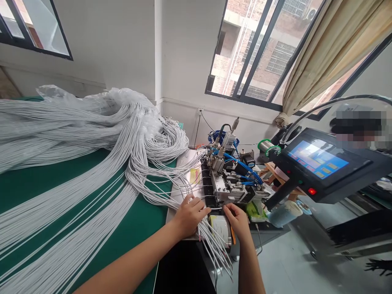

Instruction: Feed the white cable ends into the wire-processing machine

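Spanning the space between the two hands: a single cable (217, 209), thin, smooth, pale grey-white, nearly straight, lying level at the near end of the machine (222, 179).

Left hand (190, 215): fingers curled and clamped on a bunch of cables (214, 247), thumb pointing along the single cable. Right hand (237, 220): thumb and forefinger together, pinched on the single cable close to its end; tip too small to tell whether bare or covered.

Bunch: same pale colour. Below the left hand the loose ends fan out, slightly bent, uneven in length, hanging past the edge of the pale board (179, 185); a few tips pinkish. Above the hand, strands sweep in slack curves back to a large heap (137, 171) on the green worktop (147, 220).

Heap: long strands, roughly parallel over the left side, rounded into thick overlapping loops near the board. Clear plastic wrap (119, 96), crumpled, covers part of the top.

Surroundings: machine carries metal blocks and blue tubes (251, 173). Lit screen (318, 159) to its right. Spool (269, 148) with green rims behind; blue roll (284, 214) nearer.
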`<action>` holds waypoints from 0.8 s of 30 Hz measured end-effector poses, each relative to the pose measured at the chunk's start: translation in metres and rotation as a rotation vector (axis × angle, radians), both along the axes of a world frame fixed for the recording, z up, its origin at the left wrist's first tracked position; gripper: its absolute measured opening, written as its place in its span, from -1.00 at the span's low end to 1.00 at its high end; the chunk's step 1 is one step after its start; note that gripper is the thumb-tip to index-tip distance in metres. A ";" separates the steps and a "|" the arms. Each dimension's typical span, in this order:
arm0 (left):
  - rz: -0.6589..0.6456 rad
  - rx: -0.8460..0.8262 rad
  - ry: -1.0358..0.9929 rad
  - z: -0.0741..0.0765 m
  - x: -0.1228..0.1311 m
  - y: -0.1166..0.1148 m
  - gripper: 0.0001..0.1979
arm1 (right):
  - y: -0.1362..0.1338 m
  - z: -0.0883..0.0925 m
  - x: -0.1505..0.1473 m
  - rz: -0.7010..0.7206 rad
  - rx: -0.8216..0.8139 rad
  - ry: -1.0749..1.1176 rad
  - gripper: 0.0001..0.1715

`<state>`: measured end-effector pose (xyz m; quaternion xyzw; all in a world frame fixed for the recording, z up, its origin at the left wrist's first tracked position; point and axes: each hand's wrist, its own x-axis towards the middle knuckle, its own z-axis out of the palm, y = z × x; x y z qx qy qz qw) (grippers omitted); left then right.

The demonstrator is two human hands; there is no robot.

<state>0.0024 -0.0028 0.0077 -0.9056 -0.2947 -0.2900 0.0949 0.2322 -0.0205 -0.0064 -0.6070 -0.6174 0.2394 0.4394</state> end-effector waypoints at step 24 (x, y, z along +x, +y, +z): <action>0.062 -0.145 -0.029 -0.001 0.002 0.001 -0.74 | 0.008 -0.032 -0.005 0.028 -0.247 0.719 -0.60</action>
